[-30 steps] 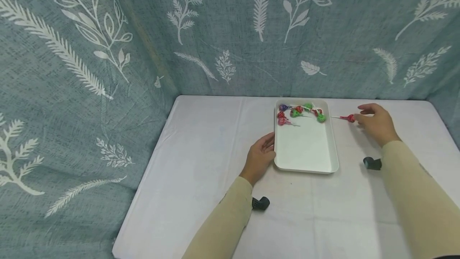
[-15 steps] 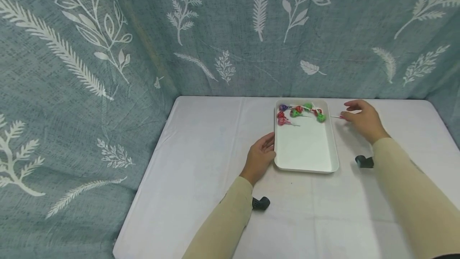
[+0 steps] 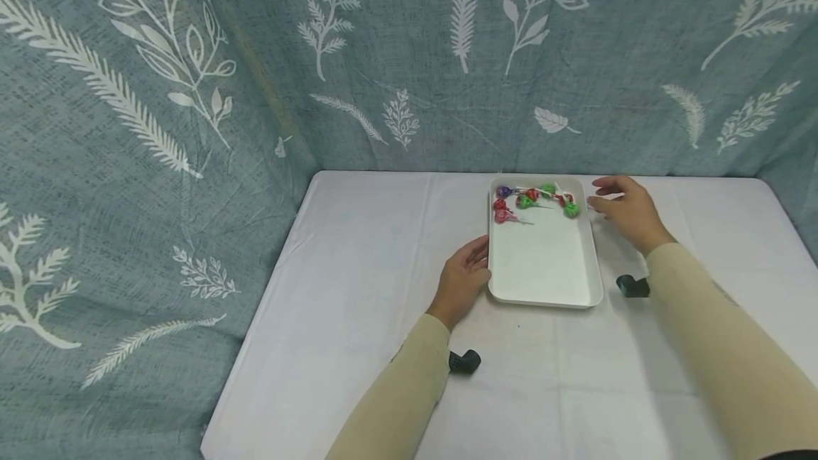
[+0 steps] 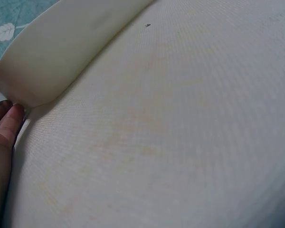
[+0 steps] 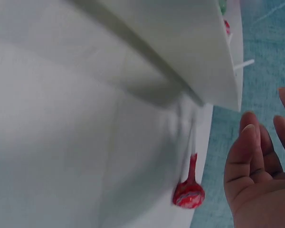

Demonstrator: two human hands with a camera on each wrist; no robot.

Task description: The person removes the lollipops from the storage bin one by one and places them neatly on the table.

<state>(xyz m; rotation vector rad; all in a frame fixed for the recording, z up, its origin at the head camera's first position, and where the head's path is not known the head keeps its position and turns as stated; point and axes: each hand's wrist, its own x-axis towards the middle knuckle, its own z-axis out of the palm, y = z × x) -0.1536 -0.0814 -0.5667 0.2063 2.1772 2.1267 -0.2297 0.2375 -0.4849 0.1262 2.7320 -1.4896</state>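
A white rectangular tray (image 3: pixel 543 261) holds several wrapped lollipops toward its far end, among them a purple one (image 3: pixel 503 192), a pink one (image 3: pixel 501 216) and a green one (image 3: pixel 571 211). My left hand (image 3: pixel 456 282) rests against the tray's left side, fingers and thumb touching the outer wall. By the far right part of the tray is my right hand (image 3: pixel 629 215), fingers loosely bent and holding nothing. A red lollipop (image 5: pixel 189 194) lies on the cloth beside the tray in the right wrist view, stick toward the wall; the hand mostly hides it from the head view.
A white cloth (image 3: pixel 358 289) covers the table. Behind and to the left hangs a blue-green curtain (image 3: pixel 434 112) with white leaf prints. A dark wrist-camera piece juts from each sleeve, one (image 3: pixel 465 362) at the left and one (image 3: pixel 633 286) at the right.
My right hand has moved left over the red lollipop to the tray's right edge, covering the lollipop in the head view. My left hand and the tray stay put.
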